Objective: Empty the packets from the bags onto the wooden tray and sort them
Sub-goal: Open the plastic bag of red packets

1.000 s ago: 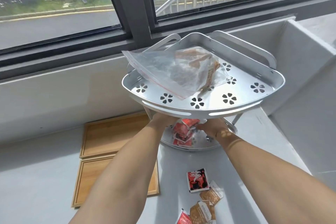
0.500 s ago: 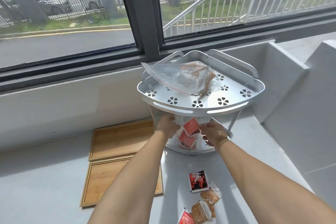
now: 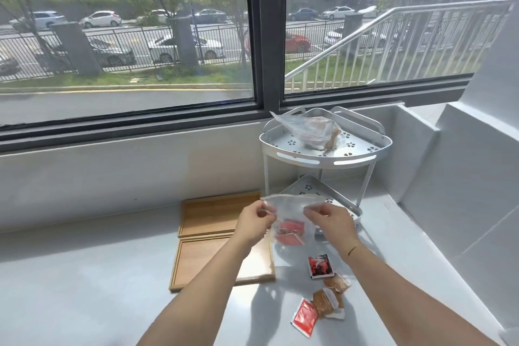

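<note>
Both hands, left hand (image 3: 252,223) and right hand (image 3: 332,222), pinch a clear zip bag of red packets (image 3: 289,222) unopened; both bare wooden trays (image 3: 207,215) await, and a second clear bag (image 3: 309,130) sits on the shelf.

Single head cam, looks forward and down over the worktop (image 3: 84,275) toward the window (image 3: 126,36); both hands close, lower centre.

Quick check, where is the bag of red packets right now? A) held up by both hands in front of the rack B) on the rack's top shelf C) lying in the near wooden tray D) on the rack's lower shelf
A: the left hand and right hand pinch the top edge of the clear bag of red packets, which hangs above the counter, off the rack's lower shelf.
</note>
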Demonstrator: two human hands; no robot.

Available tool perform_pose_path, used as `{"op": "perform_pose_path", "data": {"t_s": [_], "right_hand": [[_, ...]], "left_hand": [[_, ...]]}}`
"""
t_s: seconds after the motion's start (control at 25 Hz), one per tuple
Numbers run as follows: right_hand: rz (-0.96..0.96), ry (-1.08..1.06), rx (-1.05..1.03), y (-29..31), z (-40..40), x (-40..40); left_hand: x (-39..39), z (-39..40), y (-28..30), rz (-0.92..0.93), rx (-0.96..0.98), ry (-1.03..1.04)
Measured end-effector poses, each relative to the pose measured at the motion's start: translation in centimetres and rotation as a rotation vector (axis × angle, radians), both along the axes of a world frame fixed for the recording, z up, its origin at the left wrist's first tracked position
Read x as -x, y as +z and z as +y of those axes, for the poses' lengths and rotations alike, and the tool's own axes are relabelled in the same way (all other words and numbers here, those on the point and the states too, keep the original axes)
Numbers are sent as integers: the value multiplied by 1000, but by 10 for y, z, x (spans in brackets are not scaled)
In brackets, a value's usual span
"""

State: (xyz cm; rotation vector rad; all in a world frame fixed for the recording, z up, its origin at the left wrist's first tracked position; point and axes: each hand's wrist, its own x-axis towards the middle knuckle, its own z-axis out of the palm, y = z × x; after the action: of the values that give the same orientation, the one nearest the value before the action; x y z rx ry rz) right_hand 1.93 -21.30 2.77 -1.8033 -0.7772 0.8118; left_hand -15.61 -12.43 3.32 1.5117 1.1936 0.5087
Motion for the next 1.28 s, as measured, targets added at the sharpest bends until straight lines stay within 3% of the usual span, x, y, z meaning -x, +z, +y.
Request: {"op": "perform_pose_path", "data": {"t_s": [0.28, 0.56, 0.76, 0.92, 1.0, 1.12, 1.28], "right_hand": [[-29, 247, -136, 8, -66, 109], [-272, 381, -188, -30, -108, 206], [-321, 409, -129, -49, -124, 244], [-431, 273, -126, -55, -136, 269], [-570, 230, -200, -62, -141, 279], [-823, 252, -403, -75, -144, 293], [-985, 247, -477, -76, -140, 305]], "left_hand": [[144, -70, -3, -104, 8, 8], [248, -122, -47, -34, 26, 61], [279, -135, -65, 28, 73, 93], [293, -141, -60, 117, 13, 203], [297, -149, -48, 72, 126, 230], [291, -159, -23, 1, 341, 49], [282, -153, -17, 5, 382, 77]]}}
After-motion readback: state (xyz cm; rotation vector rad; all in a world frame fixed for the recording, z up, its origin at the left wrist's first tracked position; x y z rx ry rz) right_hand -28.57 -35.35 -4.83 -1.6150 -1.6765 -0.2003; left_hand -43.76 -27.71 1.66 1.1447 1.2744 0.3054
